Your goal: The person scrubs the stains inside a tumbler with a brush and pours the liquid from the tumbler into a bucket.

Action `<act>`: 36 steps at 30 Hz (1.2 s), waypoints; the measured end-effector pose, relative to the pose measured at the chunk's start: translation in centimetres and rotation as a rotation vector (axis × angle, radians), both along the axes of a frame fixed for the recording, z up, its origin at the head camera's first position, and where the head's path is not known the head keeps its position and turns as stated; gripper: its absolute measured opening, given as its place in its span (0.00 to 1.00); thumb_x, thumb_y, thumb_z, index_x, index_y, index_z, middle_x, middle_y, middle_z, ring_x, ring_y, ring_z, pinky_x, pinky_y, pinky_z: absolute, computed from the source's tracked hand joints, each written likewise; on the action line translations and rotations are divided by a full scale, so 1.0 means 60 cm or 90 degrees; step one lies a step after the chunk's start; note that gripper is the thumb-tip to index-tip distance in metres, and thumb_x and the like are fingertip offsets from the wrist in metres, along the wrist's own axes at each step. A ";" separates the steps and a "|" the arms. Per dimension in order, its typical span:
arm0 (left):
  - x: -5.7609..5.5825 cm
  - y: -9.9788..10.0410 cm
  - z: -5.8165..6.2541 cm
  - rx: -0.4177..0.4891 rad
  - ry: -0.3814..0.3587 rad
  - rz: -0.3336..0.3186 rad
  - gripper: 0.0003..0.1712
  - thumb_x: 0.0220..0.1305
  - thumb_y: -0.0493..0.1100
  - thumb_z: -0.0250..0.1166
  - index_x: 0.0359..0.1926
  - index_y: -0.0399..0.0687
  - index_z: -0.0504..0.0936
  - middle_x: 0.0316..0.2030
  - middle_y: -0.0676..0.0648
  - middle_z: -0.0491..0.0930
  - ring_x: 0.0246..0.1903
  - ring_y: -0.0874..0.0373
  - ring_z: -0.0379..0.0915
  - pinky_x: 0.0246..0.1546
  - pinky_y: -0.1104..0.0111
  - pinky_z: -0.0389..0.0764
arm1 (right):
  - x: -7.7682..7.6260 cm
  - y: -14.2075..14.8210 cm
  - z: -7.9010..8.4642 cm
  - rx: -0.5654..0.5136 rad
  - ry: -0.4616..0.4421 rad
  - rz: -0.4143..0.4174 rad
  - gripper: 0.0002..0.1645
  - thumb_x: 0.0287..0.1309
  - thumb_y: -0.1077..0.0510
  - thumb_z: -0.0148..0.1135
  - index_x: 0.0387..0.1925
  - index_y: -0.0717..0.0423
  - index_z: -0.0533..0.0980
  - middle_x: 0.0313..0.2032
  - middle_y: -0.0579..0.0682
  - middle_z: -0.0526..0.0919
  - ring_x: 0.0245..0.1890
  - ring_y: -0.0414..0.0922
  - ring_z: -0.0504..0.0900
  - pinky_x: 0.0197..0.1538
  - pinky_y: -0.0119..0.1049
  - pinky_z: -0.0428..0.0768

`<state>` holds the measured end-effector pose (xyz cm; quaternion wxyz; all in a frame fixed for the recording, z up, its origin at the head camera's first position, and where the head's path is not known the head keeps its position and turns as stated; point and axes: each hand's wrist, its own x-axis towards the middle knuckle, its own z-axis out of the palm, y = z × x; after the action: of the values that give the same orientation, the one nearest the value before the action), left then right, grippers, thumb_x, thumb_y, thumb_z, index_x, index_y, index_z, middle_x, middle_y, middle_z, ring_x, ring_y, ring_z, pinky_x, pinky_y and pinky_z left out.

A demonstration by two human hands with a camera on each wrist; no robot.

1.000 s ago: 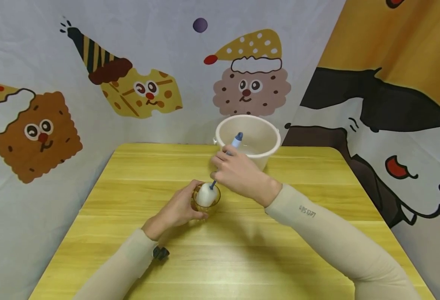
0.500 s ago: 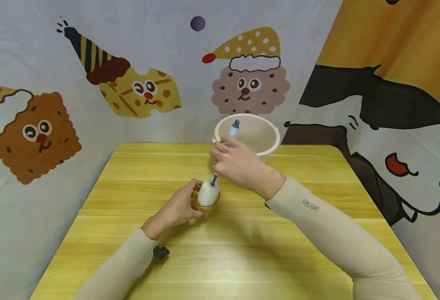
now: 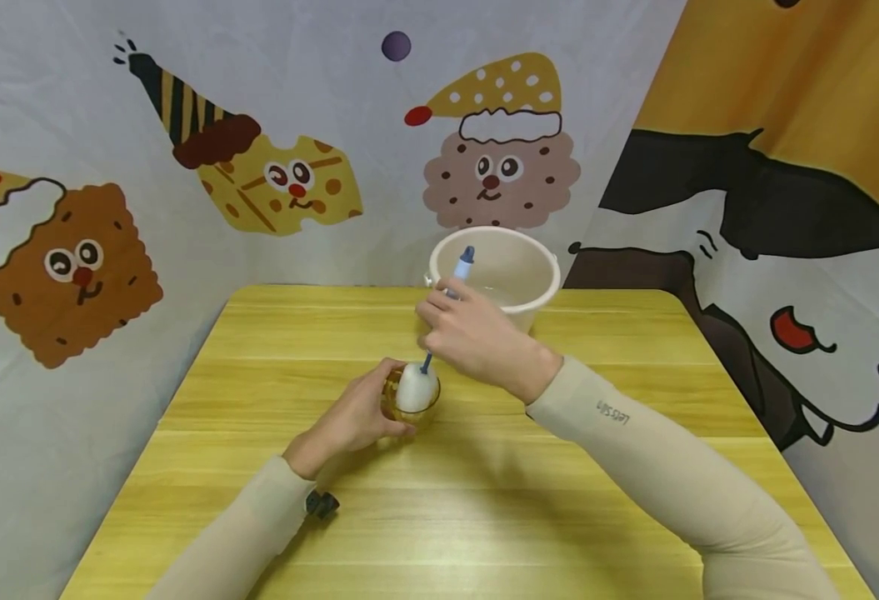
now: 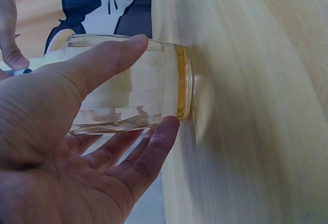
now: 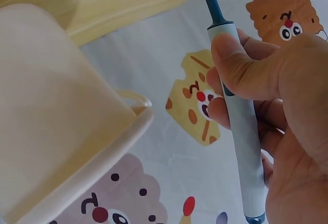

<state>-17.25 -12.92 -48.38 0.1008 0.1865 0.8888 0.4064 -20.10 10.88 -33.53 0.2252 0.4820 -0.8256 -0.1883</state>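
My left hand (image 3: 352, 421) holds an amber-tinted drinking glass (image 4: 123, 88), thumb along one side and fingers along the other. In the left wrist view the glass's thick base is right at the wooden tabletop. My right hand (image 3: 476, 337) grips the light-blue handle of a cup brush (image 5: 241, 126), its thumb pressed along the shaft near the dark-blue neck. The brush's white, egg-shaped sponge head (image 3: 415, 387) sits in the mouth of the glass, its top standing above the rim. Its lower part is inside the glass.
A white bucket (image 3: 532, 312) stands at the back of the table (image 3: 559, 500), just behind my right hand. Its handle joint (image 5: 134, 99) shows near the rim in the right wrist view. Behind the table hangs a cartoon-printed cloth (image 3: 379, 108).
The right hand lifts the brush a little, then lowers it slightly, and the sponge head shifts in the mouth of the glass. My left hand keeps the glass in place.
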 end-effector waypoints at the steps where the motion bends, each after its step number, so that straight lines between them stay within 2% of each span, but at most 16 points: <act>1: 0.000 0.000 0.000 0.000 0.000 0.000 0.58 0.57 0.42 0.95 0.82 0.44 0.71 0.71 0.36 0.84 0.56 0.48 0.86 0.50 0.60 0.92 | 0.000 0.000 0.002 0.002 0.001 -0.005 0.10 0.69 0.56 0.84 0.48 0.37 0.97 0.54 0.48 0.95 0.61 0.50 0.90 0.77 0.48 0.78; 11: 0.001 0.000 0.002 0.001 -0.001 0.000 0.57 0.57 0.41 0.94 0.82 0.44 0.71 0.72 0.36 0.84 0.59 0.46 0.87 0.52 0.60 0.94 | -0.002 0.004 0.012 -0.003 0.003 -0.007 0.10 0.69 0.56 0.84 0.48 0.38 0.97 0.54 0.49 0.95 0.61 0.51 0.90 0.76 0.47 0.78; 24: 0.000 0.001 0.001 -0.012 0.012 0.001 0.58 0.57 0.41 0.94 0.83 0.45 0.71 0.73 0.37 0.84 0.64 0.42 0.87 0.60 0.51 0.93 | 0.005 0.004 0.014 0.002 -0.033 -0.010 0.13 0.64 0.57 0.87 0.48 0.37 0.96 0.54 0.48 0.95 0.63 0.51 0.89 0.78 0.49 0.77; 27: 0.002 0.001 0.002 -0.012 0.009 0.004 0.58 0.57 0.41 0.94 0.82 0.45 0.71 0.73 0.37 0.84 0.63 0.43 0.87 0.59 0.51 0.93 | 0.006 0.004 0.013 -0.003 -0.032 -0.006 0.14 0.62 0.57 0.87 0.47 0.37 0.96 0.53 0.48 0.95 0.60 0.50 0.90 0.76 0.48 0.78; 33: 0.001 0.001 0.001 -0.013 0.003 0.006 0.57 0.56 0.42 0.95 0.81 0.44 0.72 0.69 0.36 0.85 0.52 0.50 0.86 0.52 0.56 0.92 | 0.008 0.006 0.011 -0.016 -0.014 0.007 0.14 0.60 0.60 0.86 0.45 0.39 0.96 0.48 0.47 0.94 0.53 0.49 0.90 0.66 0.46 0.80; 36: 0.001 0.002 0.002 -0.017 0.003 0.008 0.57 0.57 0.43 0.94 0.82 0.44 0.71 0.66 0.37 0.87 0.51 0.51 0.86 0.52 0.57 0.91 | 0.010 0.006 0.011 -0.019 -0.008 0.007 0.15 0.60 0.60 0.86 0.46 0.40 0.96 0.48 0.47 0.94 0.51 0.49 0.90 0.62 0.46 0.79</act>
<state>-17.18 -12.81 -48.29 0.0985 0.1805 0.8956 0.3945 -19.47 11.22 -32.89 0.2282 0.4842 -0.8271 -0.1717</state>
